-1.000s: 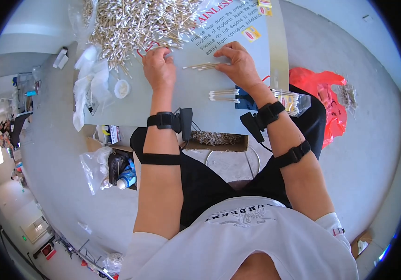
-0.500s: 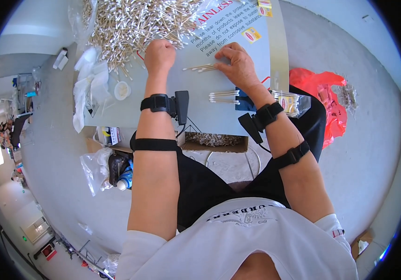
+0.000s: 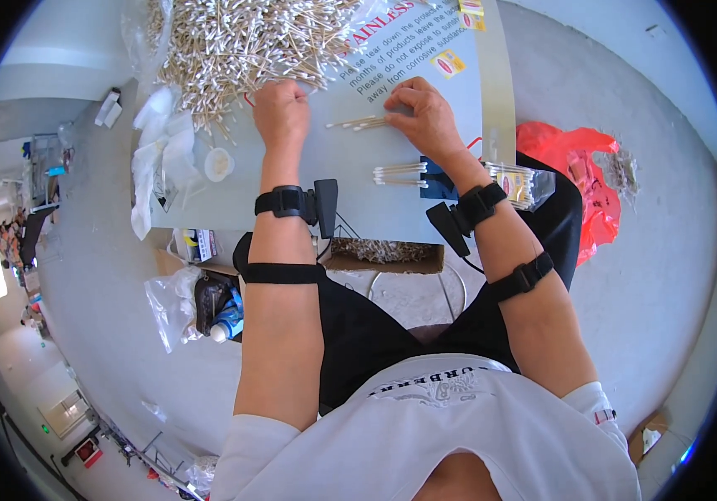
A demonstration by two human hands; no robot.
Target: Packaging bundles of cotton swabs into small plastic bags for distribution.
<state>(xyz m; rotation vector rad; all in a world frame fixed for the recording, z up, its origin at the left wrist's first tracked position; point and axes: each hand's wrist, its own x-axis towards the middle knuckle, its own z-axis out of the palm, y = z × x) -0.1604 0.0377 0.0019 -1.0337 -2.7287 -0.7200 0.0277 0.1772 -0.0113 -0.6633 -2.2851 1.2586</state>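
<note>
A large heap of cotton swabs (image 3: 242, 50) with white tips lies at the far left of the table. My left hand (image 3: 282, 115) is closed in a pinch at the heap's near edge; whatever its fingers hold is hidden. My right hand (image 3: 427, 121) is closed on a few cotton swabs (image 3: 365, 123), low over the table, their tips pointing left. Nearer to me, a small row of cotton swabs (image 3: 400, 173) rests with its right ends on a dark blue piece (image 3: 436, 179), partly under my right wrist.
A small round white dish (image 3: 219, 164) and crumpled white film (image 3: 154, 150) are at the left. Packed swabs in clear plastic (image 3: 515, 184) sit at the table's right edge. Small yellow labels (image 3: 448, 63) lie farther back. A red plastic bag (image 3: 575, 179) is beyond the right edge.
My left hand has drawn back slightly toward me from the heap's edge. The right hand and its swabs have hardly moved.
</note>
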